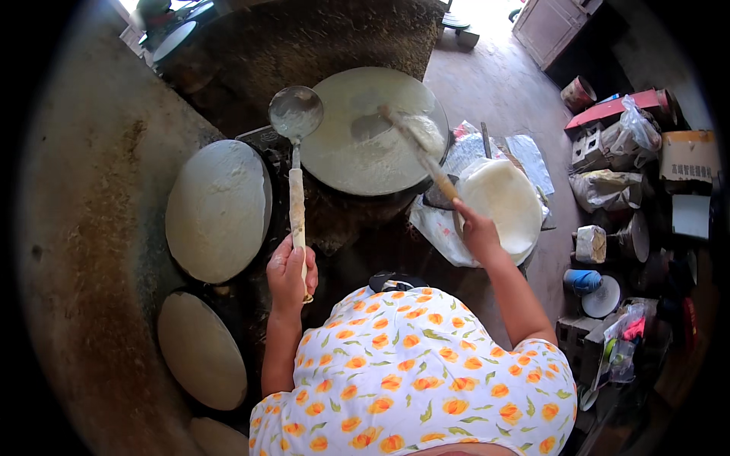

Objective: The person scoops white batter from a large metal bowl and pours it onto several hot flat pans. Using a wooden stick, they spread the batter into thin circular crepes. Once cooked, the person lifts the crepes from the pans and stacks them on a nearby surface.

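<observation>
My left hand (292, 272) grips the pale wrapped handle of a metal ladle (296, 112), its bowl raised beside the large round griddle (342, 165). In my right hand (479, 232) is a wooden-handled spreading tool (425, 159), somewhat blurred, its far end over the griddle. Pale batter (422, 132) coats the griddle, thicker at the right, with a greyish patch near the middle. Below and right of the griddle, a stack of thin round flatbreads (502, 208) lies on plastic sheeting (436, 228).
On the left, two more griddles carry pale rounds (219, 211) (202, 350), with part of another below. A soot-stained wall (319, 34) rises behind. Along the right stand a cardboard box (689, 155), a red bucket (578, 94), plastic bags (607, 188) and concrete blocks (576, 336).
</observation>
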A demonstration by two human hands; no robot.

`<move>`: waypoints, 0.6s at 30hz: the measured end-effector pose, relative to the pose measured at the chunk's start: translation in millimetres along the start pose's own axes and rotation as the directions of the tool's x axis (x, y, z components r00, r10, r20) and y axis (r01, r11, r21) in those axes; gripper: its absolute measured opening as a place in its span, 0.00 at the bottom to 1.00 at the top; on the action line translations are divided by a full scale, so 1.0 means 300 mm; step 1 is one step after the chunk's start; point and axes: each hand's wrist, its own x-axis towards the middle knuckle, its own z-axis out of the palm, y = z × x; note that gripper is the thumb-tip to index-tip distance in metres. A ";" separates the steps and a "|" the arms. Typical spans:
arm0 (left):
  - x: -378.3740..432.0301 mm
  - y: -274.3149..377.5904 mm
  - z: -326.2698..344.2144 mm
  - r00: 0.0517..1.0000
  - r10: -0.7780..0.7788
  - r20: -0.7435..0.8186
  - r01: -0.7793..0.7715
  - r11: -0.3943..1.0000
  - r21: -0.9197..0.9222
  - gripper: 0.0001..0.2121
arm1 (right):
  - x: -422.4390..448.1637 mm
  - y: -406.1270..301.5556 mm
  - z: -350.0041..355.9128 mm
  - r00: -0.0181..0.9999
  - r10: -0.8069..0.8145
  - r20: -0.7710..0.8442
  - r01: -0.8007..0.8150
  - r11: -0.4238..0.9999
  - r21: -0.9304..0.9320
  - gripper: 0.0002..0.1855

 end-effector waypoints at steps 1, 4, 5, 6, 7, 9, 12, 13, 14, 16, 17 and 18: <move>0.001 -0.007 0.004 1.000 0.010 0.005 -0.010 1.000 0.003 0.09 | 0.065 0.019 0.003 1.000 -0.003 0.002 0.003 1.000 0.004 0.27; -0.001 -0.017 0.022 1.000 0.011 0.016 -0.011 1.000 0.001 0.09 | 0.319 0.038 0.009 0.995 0.067 -0.078 -0.064 0.997 0.037 0.28; 0.002 -0.019 0.028 1.000 0.007 0.030 -0.007 1.000 -0.010 0.09 | 0.388 0.030 0.007 0.992 0.112 -0.050 -0.111 0.994 0.016 0.28; -0.003 -0.019 0.028 1.000 0.011 0.021 -0.011 1.000 -0.009 0.09 | 0.420 0.025 0.008 0.993 0.104 -0.046 -0.103 0.994 0.019 0.28; -0.009 -0.018 0.028 1.000 0.015 0.009 -0.015 1.000 0.006 0.09 | 0.443 0.020 0.009 0.998 0.064 -0.009 -0.063 0.993 0.096 0.30; -0.025 -0.015 0.021 1.000 0.022 -0.015 -0.022 0.999 0.025 0.09 | 0.451 0.016 0.017 0.999 0.012 0.031 -0.017 0.983 0.180 0.32; -0.054 -0.011 0.007 0.996 0.032 -0.088 -0.030 0.999 0.016 0.09 | 0.373 0.080 -0.007 0.984 -0.070 -0.163 0.106 0.970 0.219 0.33; -0.059 -0.008 0.006 0.995 0.028 -0.097 -0.027 1.000 0.013 0.09 | 0.367 0.087 0.008 0.984 -0.073 -0.164 0.109 0.969 0.220 0.33; -0.062 -0.005 0.004 0.994 0.024 -0.105 -0.023 1.000 0.010 0.09 | 0.363 0.087 0.032 0.994 0.003 -0.105 0.016 0.983 0.180 0.34; -0.054 -0.033 -0.024 0.998 0.015 -0.059 -0.015 1.000 -0.002 0.09 | 0.341 -0.070 0.027 0.983 0.165 0.074 -0.168 0.985 0.037 0.37; -0.043 -0.033 -0.023 1.000 0.015 -0.004 -0.015 1.000 -0.012 0.08 | 0.345 -0.093 0.058 0.993 0.107 0.058 -0.110 0.993 0.052 0.35; -0.036 -0.029 -0.015 1.000 0.015 0.005 -0.015 1.000 -0.013 0.08 | 0.352 -0.110 0.086 0.998 0.027 0.055 -0.032 0.994 0.106 0.35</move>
